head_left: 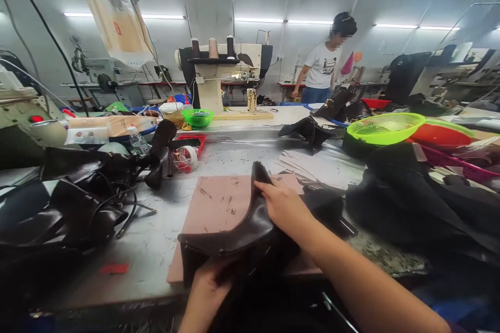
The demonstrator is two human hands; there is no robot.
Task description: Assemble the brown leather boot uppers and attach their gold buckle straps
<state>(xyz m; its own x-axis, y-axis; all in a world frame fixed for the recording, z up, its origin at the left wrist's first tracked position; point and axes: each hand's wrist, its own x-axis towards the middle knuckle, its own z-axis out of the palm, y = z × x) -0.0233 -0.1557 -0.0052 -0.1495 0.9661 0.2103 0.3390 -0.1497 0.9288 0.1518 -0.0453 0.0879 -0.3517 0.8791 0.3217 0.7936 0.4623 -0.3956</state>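
A dark, glossy leather boot upper (pixel 250 223) is held over a pinkish board (pixel 214 195) on the metal worktable. My right hand (pixel 283 208) grips its raised narrow end, thumb and fingers pressed on the leather. Below its wide left part is my left hand (pixel 211 281), with fingers tucked under the leather and partly hidden. More dark leather lies beneath the piece and to its right.
Dark leather pieces (pixel 89 203) are heaped at the left; black material (pixel 425 208) is piled at the right. Behind stand a sewing machine (pixel 211 80), a green basket (pixel 198 117) and a yellow-green basket (pixel 385 128). A person (pixel 322 70) stands in the background.
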